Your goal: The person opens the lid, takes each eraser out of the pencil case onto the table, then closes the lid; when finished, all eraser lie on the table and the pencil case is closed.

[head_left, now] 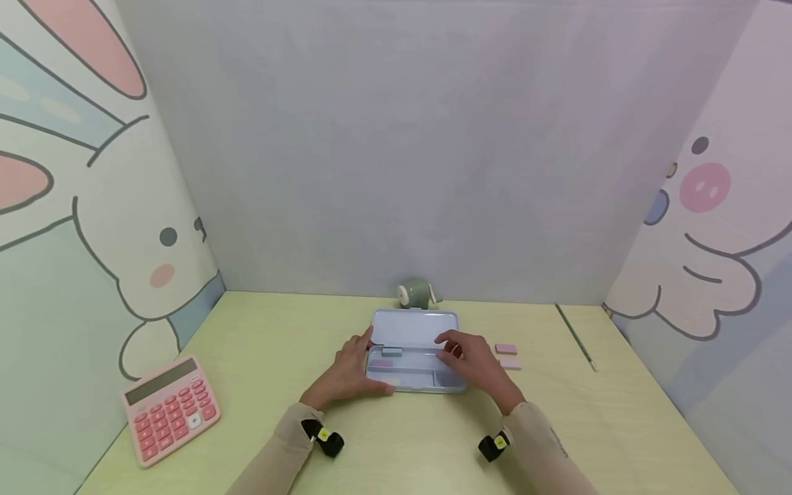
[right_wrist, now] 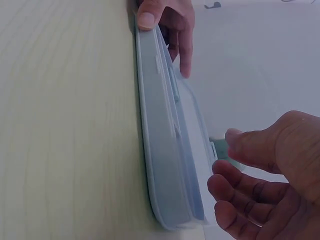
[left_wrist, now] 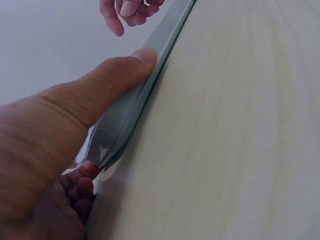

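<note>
A pale blue pencil case (head_left: 413, 377) lies open on the table, its lid (head_left: 413, 327) folded back. Inside, toward the left, are a small grey-blue block (head_left: 392, 352) and a flat pink piece (head_left: 381, 363). My left hand (head_left: 346, 371) grips the case's left end, with the thumb (left_wrist: 125, 70) along the front wall and fingers around the side. Above the right part of the case hovers my right hand (head_left: 475, 359). In the right wrist view its thumb (right_wrist: 255, 147) and loosely bent fingers stand apart with nothing between them.
Two pink erasers (head_left: 506, 349) lie just right of my right hand. Farther right is a dark green pencil (head_left: 577, 338). A green crank pencil sharpener (head_left: 416, 294) stands behind the lid, and a pink calculator (head_left: 173, 411) lies at the left table edge.
</note>
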### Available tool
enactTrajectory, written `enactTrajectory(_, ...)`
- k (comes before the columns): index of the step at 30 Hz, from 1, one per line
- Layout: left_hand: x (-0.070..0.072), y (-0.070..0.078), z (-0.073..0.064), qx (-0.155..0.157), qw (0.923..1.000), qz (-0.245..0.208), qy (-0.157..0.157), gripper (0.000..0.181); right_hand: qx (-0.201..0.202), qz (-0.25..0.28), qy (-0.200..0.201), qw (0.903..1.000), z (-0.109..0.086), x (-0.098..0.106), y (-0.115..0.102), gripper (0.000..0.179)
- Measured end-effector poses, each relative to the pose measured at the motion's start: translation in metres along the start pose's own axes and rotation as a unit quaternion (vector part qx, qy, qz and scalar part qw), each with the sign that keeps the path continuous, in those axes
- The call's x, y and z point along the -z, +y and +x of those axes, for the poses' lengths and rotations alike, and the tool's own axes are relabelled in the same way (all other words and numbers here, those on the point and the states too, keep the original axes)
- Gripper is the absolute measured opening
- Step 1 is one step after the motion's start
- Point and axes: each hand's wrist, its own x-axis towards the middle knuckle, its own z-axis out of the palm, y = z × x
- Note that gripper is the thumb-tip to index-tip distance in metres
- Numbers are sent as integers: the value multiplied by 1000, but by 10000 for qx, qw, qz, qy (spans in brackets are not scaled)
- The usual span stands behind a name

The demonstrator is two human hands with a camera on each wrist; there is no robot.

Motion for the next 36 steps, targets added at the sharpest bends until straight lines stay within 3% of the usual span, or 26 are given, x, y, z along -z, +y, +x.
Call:
enactTrajectory(18, 1, 4, -4, 183, 9998, -66, -53, 140, 940, 24, -600, 9938, 34, -42, -31, 16)
enactTrajectory(26, 2, 6, -4, 121, 9998, -115, -84, 139, 662, -426, -485, 9957, 38, -60, -37, 18)
enactTrajectory(36, 1, 3, -2, 7, 10000, -19, -48, 140, 382, -800, 84, 9960, 38, -69, -49, 12)
